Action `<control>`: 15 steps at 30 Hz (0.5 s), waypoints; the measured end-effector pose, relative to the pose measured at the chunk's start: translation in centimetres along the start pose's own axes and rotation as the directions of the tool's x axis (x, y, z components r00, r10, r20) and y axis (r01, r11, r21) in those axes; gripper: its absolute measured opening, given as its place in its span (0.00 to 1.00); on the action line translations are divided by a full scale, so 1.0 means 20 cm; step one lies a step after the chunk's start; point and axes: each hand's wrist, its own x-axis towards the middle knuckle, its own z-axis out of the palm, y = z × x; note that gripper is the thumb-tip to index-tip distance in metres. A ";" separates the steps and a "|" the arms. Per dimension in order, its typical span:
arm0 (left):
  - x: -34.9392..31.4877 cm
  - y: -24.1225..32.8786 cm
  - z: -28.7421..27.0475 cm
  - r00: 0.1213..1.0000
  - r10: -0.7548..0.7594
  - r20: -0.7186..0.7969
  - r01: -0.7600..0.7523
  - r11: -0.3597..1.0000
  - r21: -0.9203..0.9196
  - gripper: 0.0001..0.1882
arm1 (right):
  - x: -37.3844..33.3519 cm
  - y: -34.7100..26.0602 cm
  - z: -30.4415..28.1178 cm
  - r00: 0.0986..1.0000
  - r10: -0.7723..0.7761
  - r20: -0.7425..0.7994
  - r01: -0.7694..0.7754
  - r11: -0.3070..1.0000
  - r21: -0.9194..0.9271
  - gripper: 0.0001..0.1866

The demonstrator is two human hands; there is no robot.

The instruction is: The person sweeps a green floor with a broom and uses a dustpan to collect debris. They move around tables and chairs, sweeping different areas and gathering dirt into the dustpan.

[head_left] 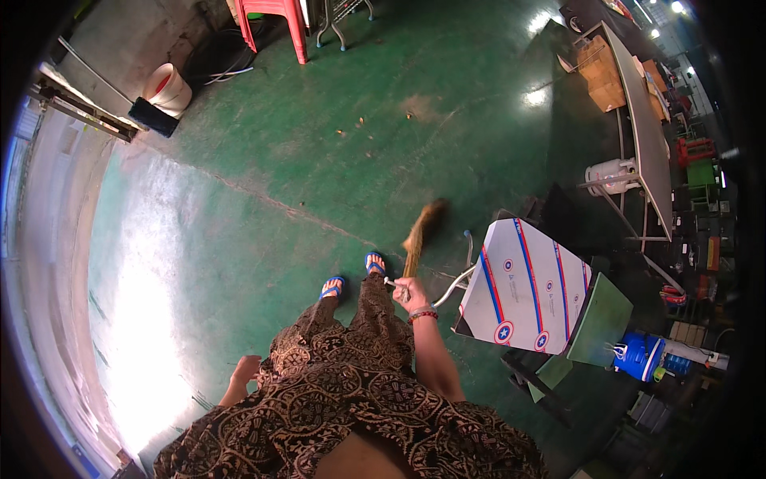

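Note:
My right hand [409, 294] is closed around a short straw broom [413, 249], in front of my right leg. A pale handle end sticks out to the left of the fist. The broom's straw head points away from me over the green floor [279, 160] and is smeared by motion. Down at my left side hangs my left hand [246, 369], beside my patterned clothing; its fingers are mostly hidden. Small yellowish bits [359, 122] lie scattered on the floor farther ahead.
On the right stands a table with a striped white top [519, 287], next to a green board [602, 319] and a blue drink cooler [638, 356]. Farther back are a long table [642, 136] and a gas cylinder [613, 176]. A white bucket [168, 90] and red stool [275, 9] stand far left.

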 end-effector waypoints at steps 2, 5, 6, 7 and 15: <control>0.23 0.08 -0.01 0.976 -0.169 0.137 0.181 0.980 -0.084 0.21 | -0.03 -0.19 -0.03 0.976 0.136 0.169 -0.160 0.977 0.139 0.10; 0.77 0.33 -0.14 0.765 -0.581 0.279 0.636 0.749 -0.184 0.24 | -0.13 -0.42 -0.13 0.922 0.209 0.326 -0.313 0.898 0.309 0.09; 0.95 0.43 -0.22 0.795 -0.581 0.174 0.606 0.756 -0.246 0.24 | -0.18 -0.48 -0.14 0.926 0.176 0.334 -0.281 0.913 0.297 0.10; 1.10 0.54 -0.32 0.823 -0.560 0.093 0.561 0.780 -0.278 0.24 | -0.24 -0.53 -0.16 0.937 0.153 0.313 -0.246 0.927 0.283 0.11; 1.35 0.95 -0.51 0.820 -0.559 -0.124 0.389 0.702 -0.596 0.23 | -0.80 -0.50 -0.27 0.976 0.094 0.195 -0.102 0.994 0.031 0.11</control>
